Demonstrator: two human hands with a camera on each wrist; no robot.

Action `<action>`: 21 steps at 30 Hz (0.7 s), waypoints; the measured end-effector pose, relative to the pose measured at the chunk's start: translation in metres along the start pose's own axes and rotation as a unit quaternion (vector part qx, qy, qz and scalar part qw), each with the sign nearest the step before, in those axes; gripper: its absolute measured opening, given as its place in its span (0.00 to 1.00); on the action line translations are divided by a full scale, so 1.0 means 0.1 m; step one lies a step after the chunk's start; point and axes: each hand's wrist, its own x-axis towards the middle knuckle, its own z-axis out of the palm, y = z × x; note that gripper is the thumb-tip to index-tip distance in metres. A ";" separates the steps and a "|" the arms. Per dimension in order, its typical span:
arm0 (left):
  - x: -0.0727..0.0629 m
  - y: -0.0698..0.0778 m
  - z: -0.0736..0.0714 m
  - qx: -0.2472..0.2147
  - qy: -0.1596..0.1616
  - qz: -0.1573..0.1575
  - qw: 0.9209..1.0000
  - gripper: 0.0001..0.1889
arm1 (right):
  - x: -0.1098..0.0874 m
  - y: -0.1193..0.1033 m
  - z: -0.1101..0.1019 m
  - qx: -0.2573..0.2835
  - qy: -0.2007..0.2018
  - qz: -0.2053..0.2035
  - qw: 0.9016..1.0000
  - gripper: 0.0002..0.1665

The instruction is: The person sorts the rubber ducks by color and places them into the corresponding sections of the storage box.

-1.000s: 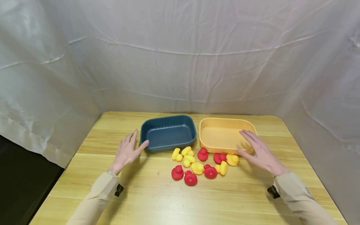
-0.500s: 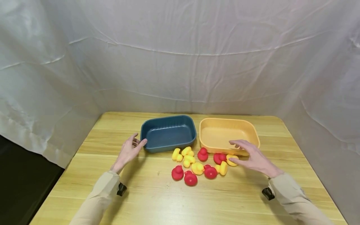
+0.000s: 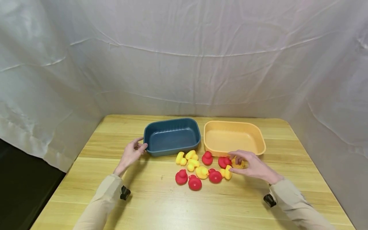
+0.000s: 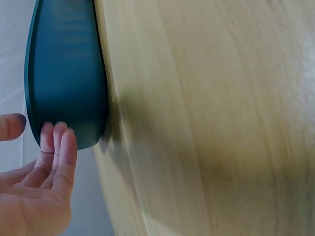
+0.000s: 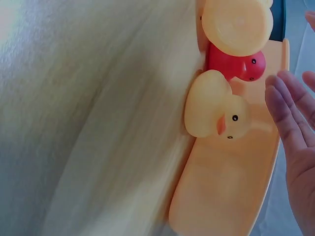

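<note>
My left hand (image 3: 132,156) is at the left end of a dark blue bin (image 3: 172,140). In the left wrist view its fingers (image 4: 66,157) extend along the bin's outer end wall, with the thumb apart from them near the rim. My right hand (image 3: 254,166) hovers over a yellow rubber duck (image 5: 209,105), thumb and fingers spread and nothing gripped. A red rubber duck (image 3: 222,162) and another yellow duck (image 3: 226,172), tipped on its side, lie just left of that hand.
An orange bin (image 3: 230,137) stands beside the blue one at the back of the wooden table (image 3: 161,204). Several more yellow ducks (image 3: 202,172) and red ducks (image 3: 195,182) are scattered in front of the bins. A pale curtain (image 3: 184,73) encloses the back and sides.
My right hand has moved left and nearer, from over the orange bin's right side to above the yellow duck. My left hand's fingers have drawn in at the blue bin's left end.
</note>
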 end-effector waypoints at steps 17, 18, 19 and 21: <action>0.03 -0.03 -0.04 -0.142 -0.039 -0.028 0.989 0.29 | 0.04 -0.03 0.09 -0.012 -0.072 0.059 0.996 0.25; 0.04 -0.03 -0.04 -0.143 -0.039 -0.028 0.989 0.29 | 0.04 -0.04 0.09 -0.016 -0.075 0.060 0.995 0.24; 0.04 -0.03 -0.05 -0.143 -0.040 -0.027 0.989 0.29 | 0.04 -0.04 0.09 -0.021 -0.076 0.061 0.995 0.24; 0.04 -0.04 -0.05 -0.142 -0.040 -0.028 0.989 0.29 | 0.04 -0.04 0.10 -0.029 -0.077 0.064 0.995 0.24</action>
